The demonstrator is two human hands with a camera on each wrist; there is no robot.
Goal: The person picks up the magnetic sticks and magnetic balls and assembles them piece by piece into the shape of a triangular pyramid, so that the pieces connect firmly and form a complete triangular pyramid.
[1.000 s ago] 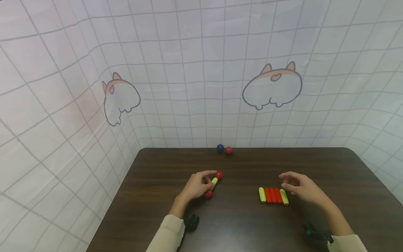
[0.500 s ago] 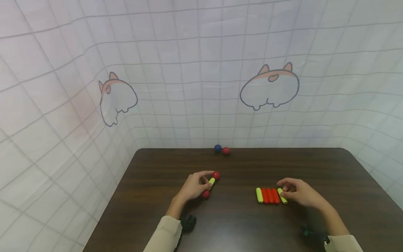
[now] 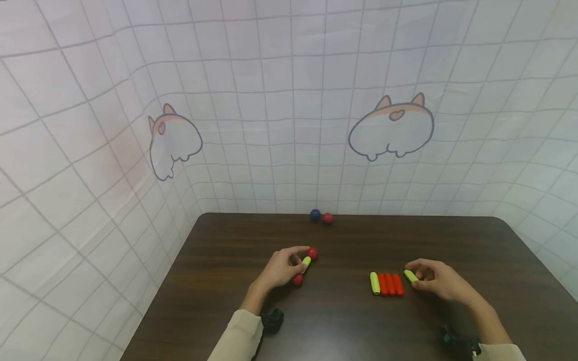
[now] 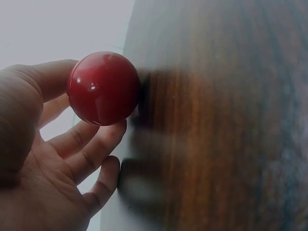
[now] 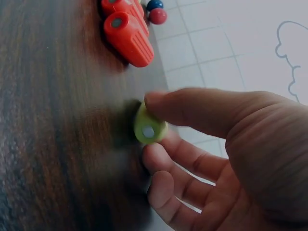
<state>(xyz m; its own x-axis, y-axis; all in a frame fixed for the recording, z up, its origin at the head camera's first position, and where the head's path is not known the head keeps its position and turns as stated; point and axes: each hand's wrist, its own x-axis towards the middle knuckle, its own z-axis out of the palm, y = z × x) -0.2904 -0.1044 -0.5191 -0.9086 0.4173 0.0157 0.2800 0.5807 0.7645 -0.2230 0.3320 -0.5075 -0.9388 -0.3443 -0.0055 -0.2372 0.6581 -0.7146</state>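
Observation:
In the head view my left hand (image 3: 280, 268) grips a short yellow-green rod (image 3: 306, 263). A red ball (image 3: 312, 253) lies at the rod's far end and another red ball (image 3: 297, 280) at its near end. The near red ball (image 4: 104, 88) hides the rod in the left wrist view. My right hand (image 3: 435, 278) pinches a second yellow-green rod (image 3: 411, 276) between thumb and fingers. A round silvery spot shows on the end of this rod (image 5: 150, 126) in the right wrist view.
Left of my right hand, several red rods (image 3: 391, 284) lie side by side, with a yellow-green rod (image 3: 375, 283) at their left. A blue ball (image 3: 315, 214) and a red ball (image 3: 327, 218) sit at the back edge of the dark wooden table (image 3: 253, 225), before a patterned curtain (image 3: 271, 125).
My right hand has taken hold of the yellow-green rod at the row's right end and moved it right, apart from the red rods. The left hand has stayed in place.

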